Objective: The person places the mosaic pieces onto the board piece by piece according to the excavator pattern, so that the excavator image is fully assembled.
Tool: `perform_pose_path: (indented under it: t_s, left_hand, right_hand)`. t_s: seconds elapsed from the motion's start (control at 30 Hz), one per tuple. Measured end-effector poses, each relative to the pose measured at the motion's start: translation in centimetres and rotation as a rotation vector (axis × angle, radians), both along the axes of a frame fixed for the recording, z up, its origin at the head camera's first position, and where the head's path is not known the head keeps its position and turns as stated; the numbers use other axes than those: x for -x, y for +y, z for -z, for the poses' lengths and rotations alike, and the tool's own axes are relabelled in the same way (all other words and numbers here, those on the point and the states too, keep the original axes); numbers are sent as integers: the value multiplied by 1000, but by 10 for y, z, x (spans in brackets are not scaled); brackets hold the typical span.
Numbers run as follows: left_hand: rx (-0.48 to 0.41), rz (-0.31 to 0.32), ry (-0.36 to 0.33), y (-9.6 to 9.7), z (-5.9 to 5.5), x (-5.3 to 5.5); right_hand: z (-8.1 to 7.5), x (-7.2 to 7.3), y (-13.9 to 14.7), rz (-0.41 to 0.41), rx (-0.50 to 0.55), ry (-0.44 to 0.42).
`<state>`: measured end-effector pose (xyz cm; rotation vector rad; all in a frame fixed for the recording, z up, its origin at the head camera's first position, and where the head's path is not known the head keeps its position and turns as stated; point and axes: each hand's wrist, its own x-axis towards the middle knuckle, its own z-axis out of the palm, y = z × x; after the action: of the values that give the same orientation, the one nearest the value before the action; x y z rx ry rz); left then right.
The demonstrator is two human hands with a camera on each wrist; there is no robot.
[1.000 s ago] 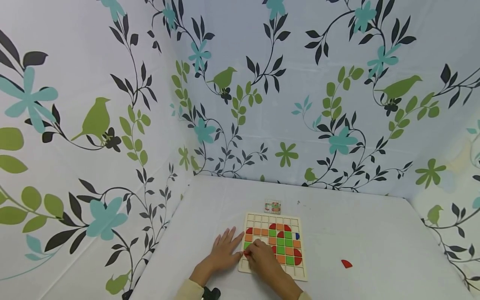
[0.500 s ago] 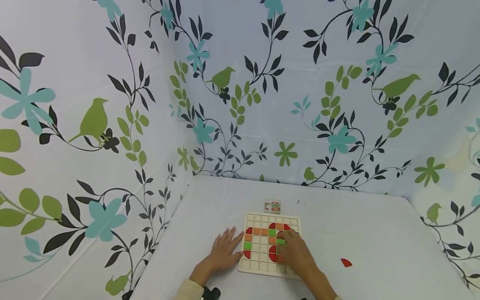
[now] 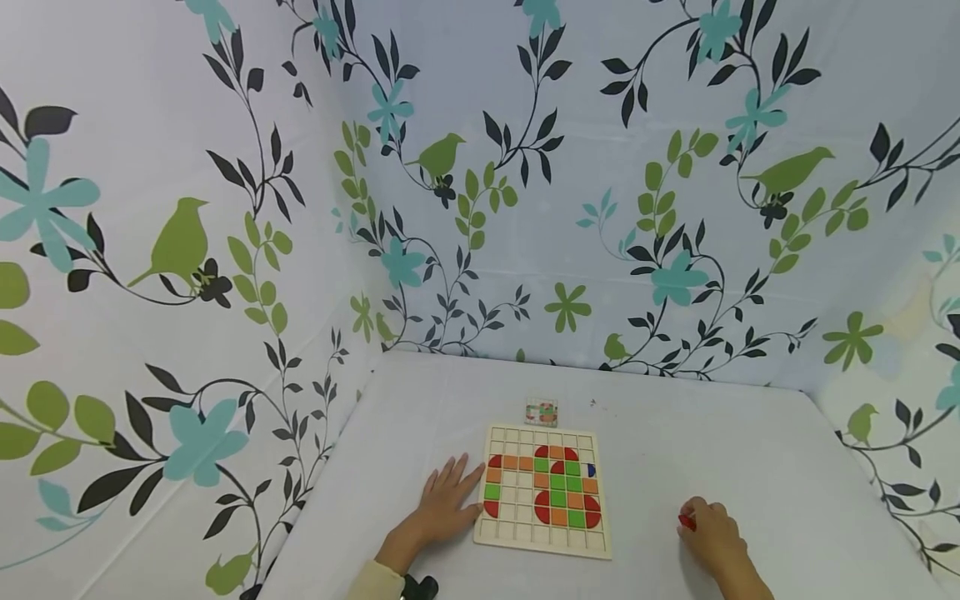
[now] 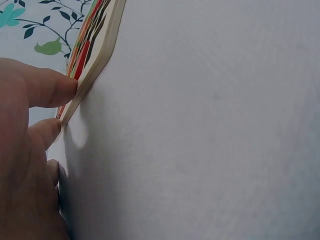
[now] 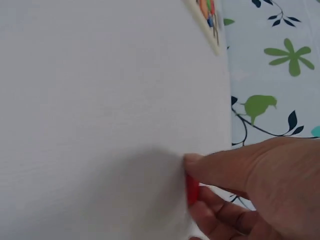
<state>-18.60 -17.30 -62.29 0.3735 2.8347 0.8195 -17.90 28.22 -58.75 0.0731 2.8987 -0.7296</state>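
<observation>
A light wooden grid board [image 3: 517, 537] lies on the white table, part filled with red, orange and green pieces. Spread beside its left edge, my left hand [image 3: 442, 504] touches the board with thumb and fingertip; the left wrist view shows these against the board's rim [image 4: 102, 62]. Out to the right of the board, my right hand [image 3: 712, 533] pinches a red quarter-circle piece [image 5: 192, 189] between thumb and fingers. In the head view only a bit of that piece shows.
A small patterned card [image 3: 542, 412] lies just behind the board. One blue-and-white piece [image 3: 591, 470] sits near the board's right edge. Patterned cloth walls [image 3: 480, 208] rise behind and at the left of the table.
My right hand has left the board's lower left, where a red piece now sits, and moved right to the loose red piece, which it now pinches. The left hand has stayed in place.
</observation>
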Motion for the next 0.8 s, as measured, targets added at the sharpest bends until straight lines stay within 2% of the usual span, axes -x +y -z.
perform_pose_path:
  t_s: [0.13, 0.3, 0.47, 0.7, 0.8]
  left_hand:
    - [-18, -5, 6, 0, 0, -1]
    - [-19, -6, 3, 0, -1, -2]
    - [-16, -8, -7, 0, -5, -2]
    - [-16, -3, 4, 1, -7, -4]
    - [-18, -2, 2, 1, -8, -5]
  right_hand:
    - [8, -2, 1, -27, 67, 47]
    - [10, -2, -2, -42, 133, 10]
    - [8, -2, -4, -70, 107, 16]
    - [8, -8, -5, -39, 68, 52]
    - [8, -9, -5, -68, 58, 63]
